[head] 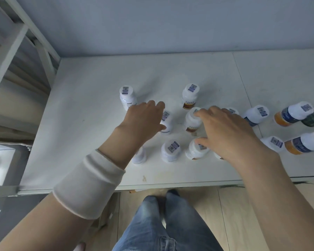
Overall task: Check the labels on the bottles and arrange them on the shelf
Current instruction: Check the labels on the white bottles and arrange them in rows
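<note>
Both our arms stretched forward over the table's front edge, our left hand [143, 116] palm down with fingers loosely spread, a pale cuff bunched on that forearm, our right hand [228, 131] palm down, fingers splayed, forearm bare, neither hand gripping anything

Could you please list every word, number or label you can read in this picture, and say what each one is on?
No text here can be read.
Cap stickers on the white bottles, such as the far-left bottle and the one behind the right hand: code-like squares, too small and blurred.
Side labels, such as on the orange-and-blue bottle: print too blurred.
Left hand and right hand cover other labels.
</note>
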A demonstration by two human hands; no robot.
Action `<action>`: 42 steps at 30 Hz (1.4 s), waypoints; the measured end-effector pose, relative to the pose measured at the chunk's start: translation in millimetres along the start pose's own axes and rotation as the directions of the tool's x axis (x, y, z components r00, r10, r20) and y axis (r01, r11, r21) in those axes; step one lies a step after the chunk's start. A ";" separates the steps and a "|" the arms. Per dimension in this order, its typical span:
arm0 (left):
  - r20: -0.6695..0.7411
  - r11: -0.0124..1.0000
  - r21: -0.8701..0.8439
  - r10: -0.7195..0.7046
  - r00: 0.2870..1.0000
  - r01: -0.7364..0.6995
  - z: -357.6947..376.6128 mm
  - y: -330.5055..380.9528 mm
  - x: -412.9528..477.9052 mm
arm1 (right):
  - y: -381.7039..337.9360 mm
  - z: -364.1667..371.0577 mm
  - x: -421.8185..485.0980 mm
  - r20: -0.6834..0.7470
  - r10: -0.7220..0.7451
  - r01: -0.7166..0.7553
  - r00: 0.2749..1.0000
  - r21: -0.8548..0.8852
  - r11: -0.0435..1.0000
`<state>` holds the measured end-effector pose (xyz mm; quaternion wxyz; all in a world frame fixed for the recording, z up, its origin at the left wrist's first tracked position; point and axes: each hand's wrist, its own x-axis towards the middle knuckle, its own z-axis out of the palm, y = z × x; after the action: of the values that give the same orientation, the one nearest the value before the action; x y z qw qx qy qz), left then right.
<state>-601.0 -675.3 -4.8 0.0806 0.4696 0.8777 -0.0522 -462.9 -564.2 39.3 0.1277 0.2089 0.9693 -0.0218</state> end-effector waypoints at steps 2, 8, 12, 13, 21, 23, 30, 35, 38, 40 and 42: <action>0.058 1.000 -0.012 -0.016 0.998 0.017 1.0 11.8 15.9 | 12.1 2.1 5.8 -0.006 -0.025 0.025 1.000 -0.007 1.000; 0.142 0.967 -0.221 -0.093 0.986 0.123 8.5 16.3 27.6 | 38.1 10.0 22.8 -0.070 -0.096 0.104 0.993 0.137 0.985; 0.020 0.661 -0.732 -0.219 0.976 0.163 -14.8 -2.8 7.7 | 37.6 17.5 30.4 -0.091 0.054 0.039 0.994 0.787 0.616; 0.002 0.538 -0.835 -0.210 0.978 0.117 -22.0 -5.7 1.1 | 34.0 18.3 31.6 -0.032 0.059 0.000 0.998 0.880 0.474; -0.118 0.058 -0.992 -0.093 0.989 -0.113 -27.3 -8.0 -22.5 | 18.2 25.6 26.1 -0.200 -0.050 0.195 0.979 0.976 -0.099; -0.171 0.097 -0.983 -0.135 0.976 -0.159 -26.9 -7.8 -23.7 | 16.6 30.3 23.7 -0.238 -0.065 0.229 0.969 0.966 -0.123; -0.251 -0.051 -0.966 -0.057 0.966 -0.254 -22.8 -11.3 -29.3 | 8.9 31.0 15.4 -0.227 -0.095 0.198 0.969 0.948 -0.248; -0.236 -0.060 -0.969 -0.063 0.970 -0.239 -18.3 -11.9 -26.7 | 6.3 32.5 12.3 -0.182 -0.043 0.164 0.982 0.951 -0.264; -0.214 -0.149 -0.963 -0.074 0.974 -0.223 -12.0 -6.8 -25.5 | 4.8 32.4 10.7 -0.194 0.015 0.191 0.981 0.943 -0.274; -0.117 -0.254 -0.956 -0.126 0.985 -0.146 -7.9 -1.1 -23.9 | 4.4 32.7 11.8 -0.252 0.091 0.266 0.963 0.942 -0.204; -0.022 -0.345 -0.936 -0.150 0.988 -0.073 -4.0 4.5 -21.2 | 2.4 31.8 13.3 -0.345 0.149 0.355 0.927 0.934 -0.042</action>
<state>-586.0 -689.4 3.0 0.3690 0.1749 0.5629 0.7186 -466.1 -559.7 5.1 -0.2363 0.1608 0.6717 -0.6835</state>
